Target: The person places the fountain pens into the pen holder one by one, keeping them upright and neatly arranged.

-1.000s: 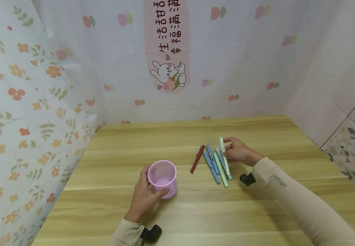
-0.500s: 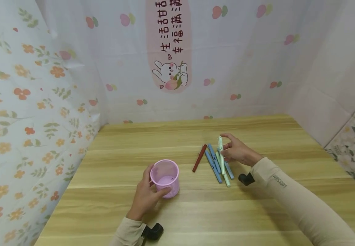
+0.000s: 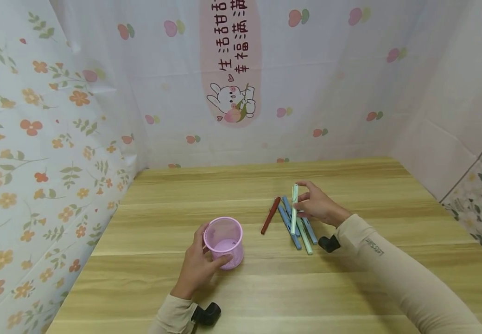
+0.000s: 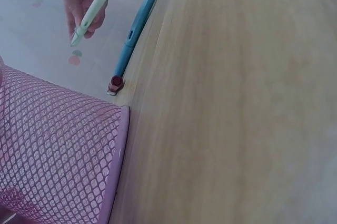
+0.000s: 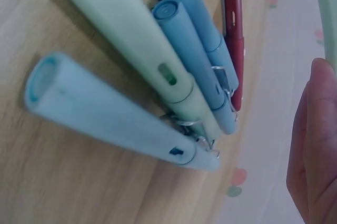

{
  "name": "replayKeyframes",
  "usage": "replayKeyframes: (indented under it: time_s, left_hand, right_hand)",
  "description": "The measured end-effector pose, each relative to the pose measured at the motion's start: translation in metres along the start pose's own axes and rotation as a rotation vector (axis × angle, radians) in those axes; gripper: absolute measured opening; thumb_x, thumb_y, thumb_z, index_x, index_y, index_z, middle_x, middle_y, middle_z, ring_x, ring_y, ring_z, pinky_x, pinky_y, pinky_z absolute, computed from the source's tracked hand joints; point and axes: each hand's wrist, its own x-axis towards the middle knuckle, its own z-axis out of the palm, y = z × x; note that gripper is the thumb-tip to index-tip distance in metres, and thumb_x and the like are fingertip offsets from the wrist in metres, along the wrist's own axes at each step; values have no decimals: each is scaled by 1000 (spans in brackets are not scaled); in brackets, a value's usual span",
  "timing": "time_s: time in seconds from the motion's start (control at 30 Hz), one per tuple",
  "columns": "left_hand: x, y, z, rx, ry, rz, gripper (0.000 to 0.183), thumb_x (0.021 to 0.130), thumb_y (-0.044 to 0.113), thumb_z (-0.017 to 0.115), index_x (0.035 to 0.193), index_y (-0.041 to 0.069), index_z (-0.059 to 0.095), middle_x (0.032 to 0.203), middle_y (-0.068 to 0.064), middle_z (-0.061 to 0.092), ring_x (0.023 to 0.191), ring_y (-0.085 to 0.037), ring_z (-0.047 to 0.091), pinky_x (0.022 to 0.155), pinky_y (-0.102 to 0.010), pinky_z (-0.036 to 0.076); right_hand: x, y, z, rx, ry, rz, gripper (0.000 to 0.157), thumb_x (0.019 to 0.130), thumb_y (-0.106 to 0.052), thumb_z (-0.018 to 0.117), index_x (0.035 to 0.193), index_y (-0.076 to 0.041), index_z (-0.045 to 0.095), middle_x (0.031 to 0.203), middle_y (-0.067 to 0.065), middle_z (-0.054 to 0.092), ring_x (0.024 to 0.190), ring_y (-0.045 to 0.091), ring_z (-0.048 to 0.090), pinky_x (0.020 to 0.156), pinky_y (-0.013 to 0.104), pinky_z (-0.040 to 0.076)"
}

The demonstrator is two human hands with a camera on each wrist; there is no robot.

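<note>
My left hand [image 3: 197, 264] grips a pink mesh pen holder [image 3: 233, 256] standing upright, thumb across its front and fingers round its left side. The mesh wall [image 4: 58, 139] fills the lower left of the left wrist view. To the right, my right hand [image 3: 318, 204] pinches a pale green pen [image 3: 294, 211], raised over the other pens; the left wrist view shows this pen [image 4: 90, 16] off the table. Beneath lie blue pens [image 3: 288, 222] and another light green pen [image 3: 305, 239]. A dark red pen [image 3: 270, 215] lies left of them.
All this is on a wood-grain table [image 3: 182, 195]. A patterned white curtain [image 3: 332, 83] hangs behind the table's back edge, and a floral one [image 3: 36, 185] runs along the left side. Each wrist wears a black camera mount [image 3: 207, 315].
The pale green pen, held in my right hand, has been lifted off the pile and moved a little left, turning more upright in the head view. My left hand keeps holding the pen holder in place.
</note>
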Motion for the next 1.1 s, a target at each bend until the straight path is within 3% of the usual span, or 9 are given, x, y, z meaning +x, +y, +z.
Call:
replayKeyframes:
  time_s: [0.47, 0.7, 0.9, 1.1]
  left_hand:
    - [0, -1, -2, -14, -12, 6, 95, 68, 17, 89, 143, 1, 34, 128, -26, 54, 110, -41, 59, 90, -48, 50]
    - [-5, -2, -4, 39, -13, 1, 98, 66, 18, 90, 144, 0, 34, 127, -27, 54, 108, -42, 59, 89, -50, 50]
    - [0, -1, -2, 49, 2, 26, 95, 65, 17, 91, 140, 4, 35, 123, -26, 57, 108, -43, 61, 89, -52, 49]
    - [2, 0, 0, 2, 2, 18, 94, 63, 12, 91, 137, 3, 34, 126, -25, 56, 112, -40, 58, 93, -50, 47]
  right_hand:
    - [1, -10, 12, 46, -8, -34, 76, 94, 4, 58, 153, -9, 12, 115, 22, 40, 87, 24, 60, 85, 44, 53]
    - [2, -11, 22, 62, -37, -30, 76, 94, 5, 57, 153, -8, 11, 116, 23, 41, 86, 24, 61, 85, 43, 54]
    - [5, -16, 22, 59, -22, -66, 76, 93, 4, 58, 152, -8, 12, 114, 23, 41, 85, 25, 59, 81, 40, 55]
    - [5, -22, 25, 61, -29, -65, 76, 93, 4, 58, 153, -11, 14, 115, 23, 42, 88, 26, 60, 86, 47, 52]
